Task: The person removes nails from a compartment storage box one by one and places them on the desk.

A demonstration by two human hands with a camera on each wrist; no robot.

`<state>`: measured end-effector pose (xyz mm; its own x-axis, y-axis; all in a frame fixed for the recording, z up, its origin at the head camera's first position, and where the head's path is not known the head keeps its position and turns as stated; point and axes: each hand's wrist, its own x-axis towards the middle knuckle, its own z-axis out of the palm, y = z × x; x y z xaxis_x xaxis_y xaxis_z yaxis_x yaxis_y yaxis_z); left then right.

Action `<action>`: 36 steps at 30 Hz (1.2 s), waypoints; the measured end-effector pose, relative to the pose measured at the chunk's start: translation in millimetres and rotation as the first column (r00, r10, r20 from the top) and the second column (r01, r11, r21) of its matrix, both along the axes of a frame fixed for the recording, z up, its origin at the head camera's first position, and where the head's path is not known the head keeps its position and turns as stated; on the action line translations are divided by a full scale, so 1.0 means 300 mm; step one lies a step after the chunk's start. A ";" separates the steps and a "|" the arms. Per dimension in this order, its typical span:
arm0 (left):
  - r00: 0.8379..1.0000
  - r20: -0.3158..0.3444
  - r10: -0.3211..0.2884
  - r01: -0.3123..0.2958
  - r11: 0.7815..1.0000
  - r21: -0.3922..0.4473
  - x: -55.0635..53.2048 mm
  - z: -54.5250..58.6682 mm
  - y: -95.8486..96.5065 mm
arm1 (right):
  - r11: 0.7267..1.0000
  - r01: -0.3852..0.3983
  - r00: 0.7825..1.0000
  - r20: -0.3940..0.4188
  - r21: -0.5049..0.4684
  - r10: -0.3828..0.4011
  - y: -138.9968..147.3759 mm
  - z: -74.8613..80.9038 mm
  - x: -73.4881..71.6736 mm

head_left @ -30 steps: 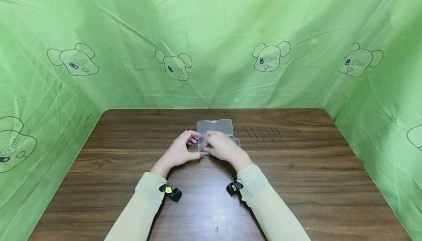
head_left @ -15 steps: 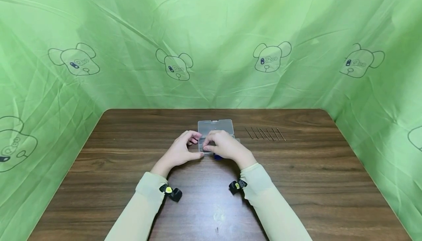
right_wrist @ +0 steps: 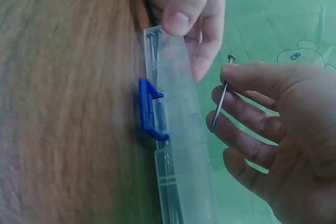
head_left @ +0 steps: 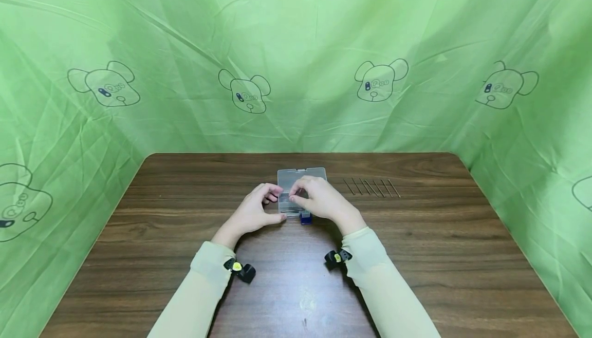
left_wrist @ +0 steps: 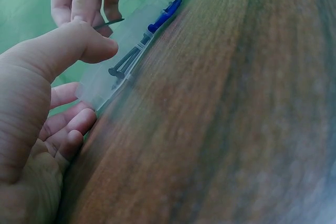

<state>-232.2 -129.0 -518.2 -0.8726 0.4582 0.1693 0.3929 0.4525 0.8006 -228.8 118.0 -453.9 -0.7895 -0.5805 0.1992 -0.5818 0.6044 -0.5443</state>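
In the head view a clear plastic box (head_left: 289, 207) stands on the table, its lid (head_left: 289, 175) raised at the back. Blue latch (right_wrist: 147, 111) hangs on its front wall, and nails (left_wrist: 126, 62) show through the plastic. My left hand (head_left: 252, 208) holds the box's left end, thumb at the front corner and fingers at the back. Above the box, my right hand (head_left: 324, 200) pinches a nail (right_wrist: 222, 95) between thumb and fingers, head end up in the right wrist view.
Several loose nails (head_left: 379, 188) lie in a slanted row to the right of the box. The brown wooden table (head_left: 439, 256) ends at a green cloth backdrop (head_left: 300, 122) behind it and at both sides.
My right hand has risen out of the box and shifted back and right, bringing the blue latch into view. The left hand and box stay put.
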 end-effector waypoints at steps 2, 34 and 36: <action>1.000 0.001 -0.001 0.001 1.000 -0.002 -0.001 -0.002 0.001 | 1.000 0.019 1.000 0.006 -0.002 -0.019 0.007 0.005 0.000; 1.000 -0.013 0.008 -0.008 1.000 -0.018 0.006 -0.001 -0.001 | 0.821 0.557 0.828 0.012 -0.121 -0.560 0.719 0.046 0.016; 1.000 -0.007 0.010 -0.010 1.000 -0.020 0.007 0.002 -0.002 | 0.814 0.571 0.819 0.007 -0.108 -0.574 0.756 0.026 0.011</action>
